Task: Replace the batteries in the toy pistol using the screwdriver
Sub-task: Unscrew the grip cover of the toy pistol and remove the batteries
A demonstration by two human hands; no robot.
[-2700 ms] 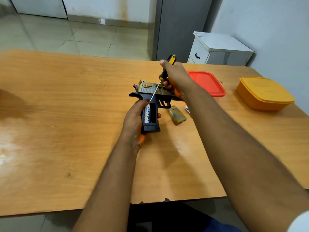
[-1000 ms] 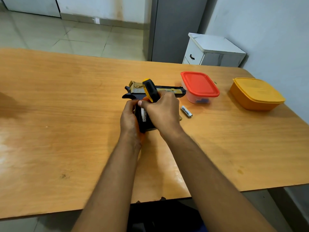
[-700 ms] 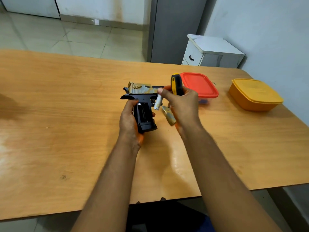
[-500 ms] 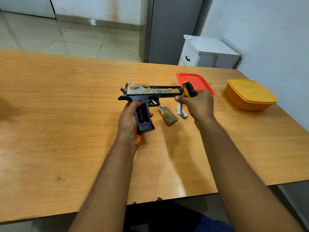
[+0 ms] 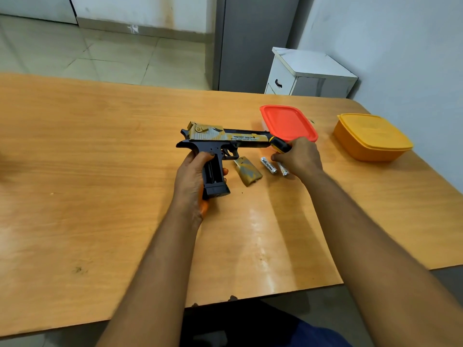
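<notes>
The toy pistol [image 5: 220,140], black with a gold camouflage slide, lies on its side on the wooden table [image 5: 100,171]. My left hand [image 5: 194,176] grips its open grip, whose battery bay shows bare. My right hand [image 5: 299,157] holds the screwdriver, with only its yellow-and-black handle [image 5: 279,144] showing, and its fingertips rest at one of two batteries [image 5: 268,165] [image 5: 283,169] lying side by side on the table. The gold battery cover [image 5: 248,170] lies loose between pistol and batteries.
A container with a red lid [image 5: 288,122] stands just behind my right hand. An orange lidded container [image 5: 372,136] sits at the table's right side. A white cabinet [image 5: 308,72] stands beyond the far edge by the wall.
My right hand pulled a battery out of the grip, carried it right and set it down beside the other battery. The screwdriver stayed in that hand; my left hand kept holding the pistol.
</notes>
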